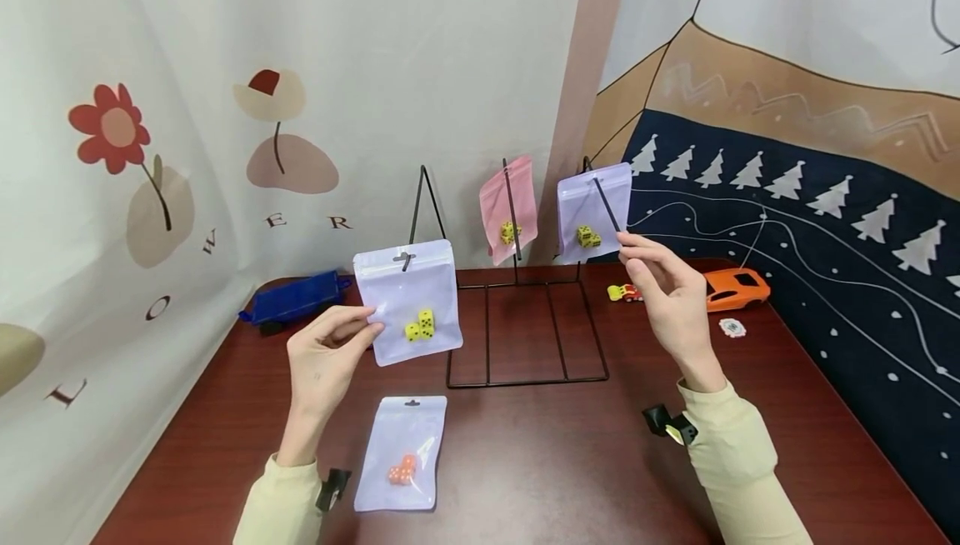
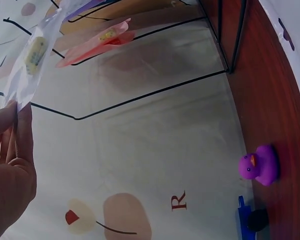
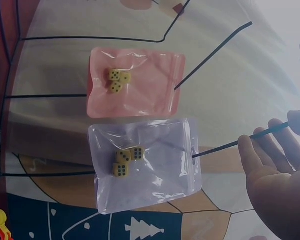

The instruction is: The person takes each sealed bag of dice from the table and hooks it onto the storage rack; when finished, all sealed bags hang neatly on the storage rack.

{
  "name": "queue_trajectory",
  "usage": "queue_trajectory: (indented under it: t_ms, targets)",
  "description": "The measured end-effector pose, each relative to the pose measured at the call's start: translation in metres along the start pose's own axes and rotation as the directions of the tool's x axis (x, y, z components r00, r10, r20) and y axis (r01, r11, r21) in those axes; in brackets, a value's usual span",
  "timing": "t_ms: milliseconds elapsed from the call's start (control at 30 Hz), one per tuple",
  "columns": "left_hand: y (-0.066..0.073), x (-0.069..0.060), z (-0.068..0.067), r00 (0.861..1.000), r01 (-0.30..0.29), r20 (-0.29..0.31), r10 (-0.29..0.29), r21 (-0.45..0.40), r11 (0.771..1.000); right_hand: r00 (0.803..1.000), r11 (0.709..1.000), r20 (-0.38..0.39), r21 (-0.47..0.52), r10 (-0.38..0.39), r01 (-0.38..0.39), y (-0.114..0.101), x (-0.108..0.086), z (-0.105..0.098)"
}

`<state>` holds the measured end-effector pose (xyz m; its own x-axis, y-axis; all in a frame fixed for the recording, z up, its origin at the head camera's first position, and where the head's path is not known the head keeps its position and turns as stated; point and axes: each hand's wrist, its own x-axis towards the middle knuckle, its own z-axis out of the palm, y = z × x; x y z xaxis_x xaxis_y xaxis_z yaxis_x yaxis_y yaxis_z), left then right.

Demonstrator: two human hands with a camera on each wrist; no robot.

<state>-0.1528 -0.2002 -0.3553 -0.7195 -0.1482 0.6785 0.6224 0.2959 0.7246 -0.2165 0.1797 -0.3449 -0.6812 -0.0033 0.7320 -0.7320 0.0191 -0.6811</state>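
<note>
My left hand (image 1: 327,357) pinches the lower left edge of a pale purple zip bag (image 1: 382,278) holding several yellow dice (image 1: 421,326). The left prong of a black wire rack (image 1: 528,382) passes through that bag's hang hole. On the right, my right hand (image 1: 671,303) holds the end of the rack's right prong (image 3: 217,149) between thumb and fingers. Another purple bag (image 3: 170,175) with yellow dice hangs farther back on this prong. A pink bag (image 3: 145,95), also with yellow dice, hangs from the middle prong.
A purple bag with orange dice (image 1: 400,453) lies flat in front of the rack. Behind are a blue toy vehicle (image 1: 296,303), a purple duck (image 2: 260,165), an orange toy car (image 1: 738,288), a small yellow-red toy (image 1: 624,292) and a white chip (image 1: 732,327).
</note>
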Motion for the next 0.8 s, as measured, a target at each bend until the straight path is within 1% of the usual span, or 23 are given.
queue_trajectory:
  t_ms: [167, 267, 367, 500, 633, 800]
  targets:
    - [-0.025, 0.007, 0.002, 1.0, -0.001, -0.024, 0.0, -0.042, 0.999, 1.0, 1.0, -0.003, -0.014, 0.002, -0.002, -0.002, 0.001, 0.0]
    - [-0.026, 0.011, 0.004, 1.0, 0.002, -0.024, -0.003, -0.054, 0.999, 1.0, 1.0, 0.002, -0.02, 0.003, -0.002, -0.002, 0.0, 0.001]
    - [-0.02, 0.014, 0.008, 1.0, -0.002, -0.02, 0.001, -0.063, 0.998, 1.0, 1.0, 0.009, -0.023, 0.001, -0.001, 0.0, -0.001, 0.002]
    - [-0.012, 0.021, 0.012, 1.0, 0.011, -0.013, -0.011, -0.034, 0.999, 1.0, 1.0, 0.012, -0.019, -0.007, 0.007, 0.002, -0.001, 0.001]
    - [-0.013, 0.028, 0.015, 1.0, 0.029, -0.008, -0.029, -0.017, 0.999, 1.0, 0.999, 0.01, -0.034, -0.014, 0.014, 0.003, -0.001, 0.0]
    - [-0.018, 0.034, 0.018, 1.0, 0.021, -0.01, -0.021, -0.028, 0.999, 1.0, 0.998, 0.013, -0.055, -0.004, 0.004, 0.002, -0.001, 0.0]
